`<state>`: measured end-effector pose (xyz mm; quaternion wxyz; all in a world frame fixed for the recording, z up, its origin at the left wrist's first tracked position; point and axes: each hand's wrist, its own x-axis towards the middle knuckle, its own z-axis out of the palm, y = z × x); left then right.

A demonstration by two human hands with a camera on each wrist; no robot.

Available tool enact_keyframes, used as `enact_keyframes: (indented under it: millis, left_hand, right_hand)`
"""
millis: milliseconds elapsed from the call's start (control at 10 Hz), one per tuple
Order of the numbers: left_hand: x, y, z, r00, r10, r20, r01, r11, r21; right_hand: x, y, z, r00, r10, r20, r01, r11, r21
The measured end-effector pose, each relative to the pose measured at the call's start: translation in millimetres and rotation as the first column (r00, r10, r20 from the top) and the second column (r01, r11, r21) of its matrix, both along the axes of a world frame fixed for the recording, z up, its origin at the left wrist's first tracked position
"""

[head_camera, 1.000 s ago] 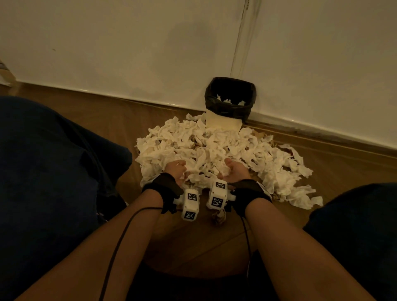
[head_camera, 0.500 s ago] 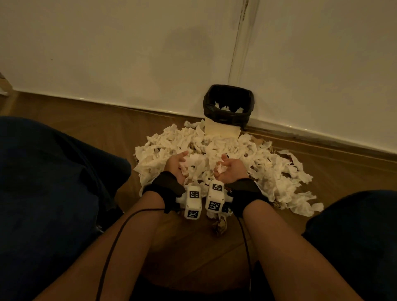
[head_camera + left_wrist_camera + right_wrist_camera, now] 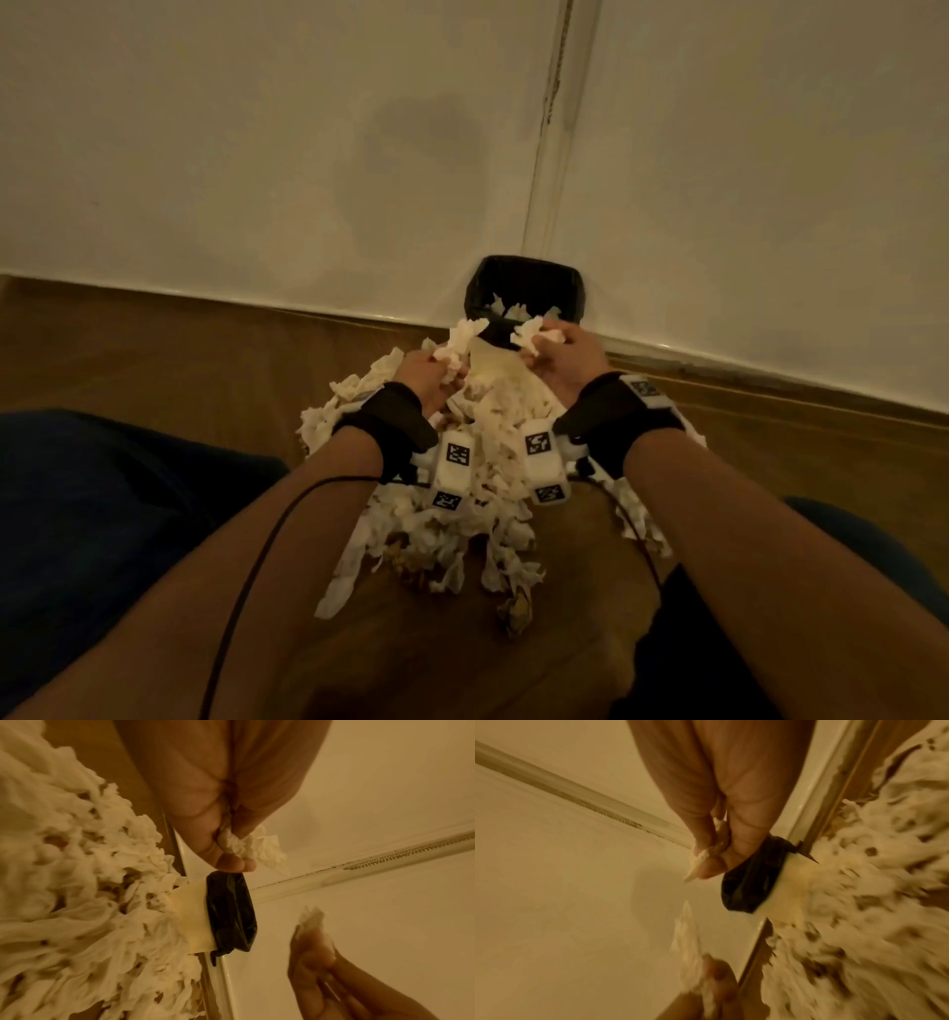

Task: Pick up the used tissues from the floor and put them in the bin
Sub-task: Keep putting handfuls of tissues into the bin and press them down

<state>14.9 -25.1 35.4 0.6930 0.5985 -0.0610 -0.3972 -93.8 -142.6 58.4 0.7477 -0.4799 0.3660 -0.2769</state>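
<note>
A small cream bin [image 3: 526, 288] lined with a black bag stands against the wall, a few tissues inside. A large heap of crumpled white tissues [image 3: 488, 462] covers the floor in front of it. My left hand [image 3: 436, 372] grips a wad of tissues [image 3: 459, 339] just left of the bin's front. My right hand [image 3: 557, 354] grips another wad [image 3: 531, 334] at the bin's front rim. In the left wrist view my left hand [image 3: 231, 850] clutches tissue [image 3: 259, 845] above the bin [image 3: 231, 912]. In the right wrist view my right hand [image 3: 713, 852] pinches tissue beside the bin [image 3: 752, 882].
The white wall [image 3: 257, 154] with its skirting runs behind the bin. Wooden floor [image 3: 154, 349] lies to either side of the heap. My dark-clad knees [image 3: 102, 514] flank the heap, and a brownish crumpled scrap [image 3: 516, 611] lies at its near edge.
Both hands closed on tissues in the heap, lifted and moved forward to the bin. The head view has also moved closer to the bin.
</note>
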Motion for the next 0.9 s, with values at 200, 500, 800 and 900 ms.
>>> enact_keyframes:
  millis: [200, 500, 800, 900]
  left_hand:
    - [22.2, -54.5, 25.0, 0.971, -0.145, 0.189, 0.123, 0.985, 0.123]
    - [52.6, -137.0, 24.6, 0.770, -0.387, 0.508, 0.108, 0.863, 0.494]
    - [63.8, -163.2, -23.0, 0.743, -0.197, 0.640, -0.001, 0.955, 0.295]
    - [71.3, -171.3, -22.4, 0.776, -0.075, 0.627, -0.040, 0.985, 0.167]
  right_hand:
    - [-11.0, -73.5, 26.9, 0.986, -0.147, -0.077, 0.126, 0.965, -0.231]
    - [17.8, -105.4, -16.9, 0.957, -0.181, -0.225, 0.097, 0.936, -0.340]
    - [46.5, -128.3, -45.3, 0.933, -0.266, -0.243, 0.207, 0.948, -0.243]
    - [46.9, -136.0, -50.4, 0.902, -0.288, -0.321, 0.198, 0.938, -0.283]
